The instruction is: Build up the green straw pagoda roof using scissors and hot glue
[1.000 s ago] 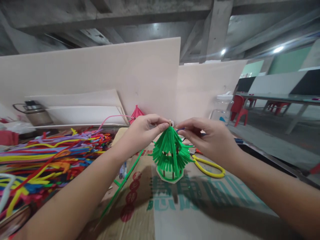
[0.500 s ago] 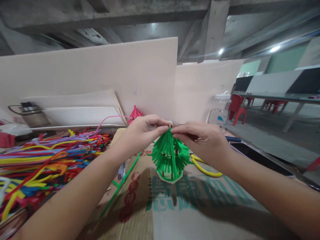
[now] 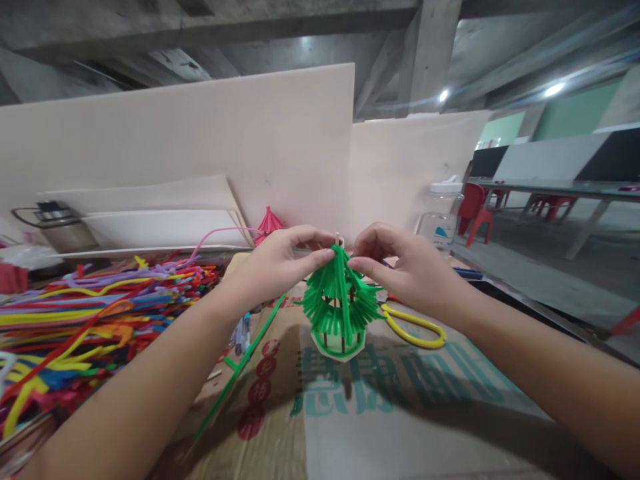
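A small green pavilion-like model [image 3: 343, 300] made of pipe cleaners, with brown posts and a pale octagonal base, stands upright on the cardboard. A thin pale stick [image 3: 337, 239] pokes out of its peak. My left hand [image 3: 287, 260] pinches the left side of the roof's top between thumb and fingers. My right hand [image 3: 395, 263] is just right of the peak, its fingers curled and its thumb apart from them, with nothing visible between them. Yellow-handled scissors [image 3: 415, 328] lie to the right of the model, their blades mostly hidden.
Many coloured pipe cleaners [image 3: 85, 320] are heaped at the left. A long green one [image 3: 245, 360] lies on the cardboard [image 3: 360, 440]. Behind stand a pink model [image 3: 270, 221], a clear bottle [image 3: 441, 217] and a dark bottle [image 3: 65, 227]. A dark flat device [image 3: 520, 307] lies right.
My right hand has moved slightly right, away from the roof's peak, and its fingers have parted. My left hand stays at the top. The view has shifted slightly.
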Demonstrator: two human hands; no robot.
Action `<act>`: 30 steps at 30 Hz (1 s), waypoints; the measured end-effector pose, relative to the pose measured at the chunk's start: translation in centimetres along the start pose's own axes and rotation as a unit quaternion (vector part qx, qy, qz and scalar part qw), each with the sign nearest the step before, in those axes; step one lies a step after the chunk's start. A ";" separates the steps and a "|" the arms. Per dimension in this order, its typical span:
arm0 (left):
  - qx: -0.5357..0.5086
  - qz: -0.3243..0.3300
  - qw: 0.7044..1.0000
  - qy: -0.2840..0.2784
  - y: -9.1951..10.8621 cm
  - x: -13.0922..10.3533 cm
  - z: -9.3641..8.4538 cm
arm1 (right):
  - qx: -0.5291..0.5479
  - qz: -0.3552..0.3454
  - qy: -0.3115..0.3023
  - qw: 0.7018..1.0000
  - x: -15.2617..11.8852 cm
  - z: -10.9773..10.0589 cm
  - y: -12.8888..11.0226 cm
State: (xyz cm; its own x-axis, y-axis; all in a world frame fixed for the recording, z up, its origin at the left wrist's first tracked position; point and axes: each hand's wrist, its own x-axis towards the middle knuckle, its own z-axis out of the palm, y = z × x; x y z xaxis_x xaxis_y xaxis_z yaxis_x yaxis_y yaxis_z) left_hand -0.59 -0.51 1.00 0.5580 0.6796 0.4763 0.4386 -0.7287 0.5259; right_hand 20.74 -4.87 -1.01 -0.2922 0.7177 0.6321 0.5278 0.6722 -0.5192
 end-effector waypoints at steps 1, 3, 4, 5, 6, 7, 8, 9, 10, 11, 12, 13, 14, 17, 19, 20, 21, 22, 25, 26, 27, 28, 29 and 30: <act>0.001 0.001 1.000 0.000 -0.1 0.0 0.0 | 0.000 -0.015 -0.001 1.000 0.0 0.1 0.0; 0.008 0.004 1.000 0.001 -0.3 0.0 0.1 | -0.015 -0.053 0.000 0.999 -0.2 0.3 0.1; 0.012 0.005 1.000 0.001 -0.4 0.0 0.0 | -0.027 -0.069 0.003 0.997 -0.3 0.5 0.1; 0.014 0.005 1.000 0.000 -0.5 0.0 0.0 | -0.039 -0.081 0.005 0.996 -0.3 0.6 0.2; 0.014 0.004 1.000 -0.002 -0.5 0.0 0.0 | -0.050 -0.087 0.006 0.995 -0.4 0.7 0.2; 0.014 0.003 1.000 -0.003 -0.5 0.0 -0.1 | -0.057 -0.089 0.006 0.994 -0.4 0.8 0.3; 0.014 0.002 1.000 -0.004 -0.5 0.0 -0.1 | -0.061 -0.088 0.007 0.994 -0.4 0.9 0.4; 0.013 0.001 1.000 -0.004 -0.4 0.0 -0.1 | -0.062 -0.088 0.007 0.994 -0.4 0.9 0.5; 0.013 0.000 1.000 -0.003 -0.3 0.0 -0.1 | -0.063 -0.087 0.006 0.994 -0.4 1.0 0.6; 0.013 0.001 1.000 -0.002 -0.2 0.0 0.0 | -0.064 -0.087 0.006 0.994 -0.4 1.0 0.7; 0.013 0.004 1.000 0.000 -0.1 0.0 0.0 | -0.065 -0.088 0.007 0.994 -0.4 1.1 0.8; 0.015 0.007 1.000 0.003 0.0 0.0 0.0 | -0.067 -0.089 0.008 0.994 -0.4 1.1 0.8; 0.017 0.011 1.000 0.005 0.1 0.0 0.1 | -0.070 -0.090 0.010 0.993 -0.4 1.2 0.8; 0.022 0.015 1.000 0.005 0.1 0.0 0.1 | -0.066 -0.089 0.017 0.994 -0.5 1.3 0.6; 0.029 0.013 0.999 0.009 0.0 0.0 0.1 | -0.049 -0.073 0.027 0.996 -0.4 1.1 0.5; 0.036 0.014 0.999 0.012 -0.1 0.0 0.1 | -0.040 -0.059 0.031 0.997 -0.3 0.9 0.5; 0.043 0.016 0.999 0.017 -0.2 0.0 0.1 | -0.035 -0.043 0.032 0.998 -0.1 0.7 0.6; 0.050 0.017 0.998 0.023 -0.3 0.0 0.2 | -0.036 -0.026 0.027 0.999 0.0 0.5 0.7; 0.059 0.016 0.998 0.030 -0.3 0.0 0.3 | -0.055 0.019 -0.038 0.998 0.6 -0.1 1.6; 0.061 0.013 0.998 0.032 -0.3 0.0 0.3 | -0.060 0.029 -0.067 0.996 0.8 -0.2 1.9; 0.063 0.012 0.997 0.031 -0.1 -0.1 0.3 | -0.062 0.039 -0.092 0.993 0.9 -0.3 2.1; 0.063 0.010 0.998 0.029 0.0 -0.1 0.3 | -0.064 0.048 -0.112 0.991 1.0 -0.3 2.3; 0.064 0.008 0.998 0.025 0.2 -0.2 0.3 | -0.068 0.055 -0.126 0.988 1.0 -0.3 2.4; 0.062 0.006 0.998 0.019 0.4 -0.3 0.3 | -0.073 0.062 -0.135 0.986 1.0 -0.3 2.4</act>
State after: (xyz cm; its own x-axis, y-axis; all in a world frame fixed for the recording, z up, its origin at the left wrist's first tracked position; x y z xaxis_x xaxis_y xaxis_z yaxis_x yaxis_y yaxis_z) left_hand -0.38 -0.99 0.85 0.5368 0.6723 0.5098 0.5181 -0.7395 0.4297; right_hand 21.91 -2.58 -1.46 -0.4099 0.8284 0.3817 0.6761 0.5569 -0.4825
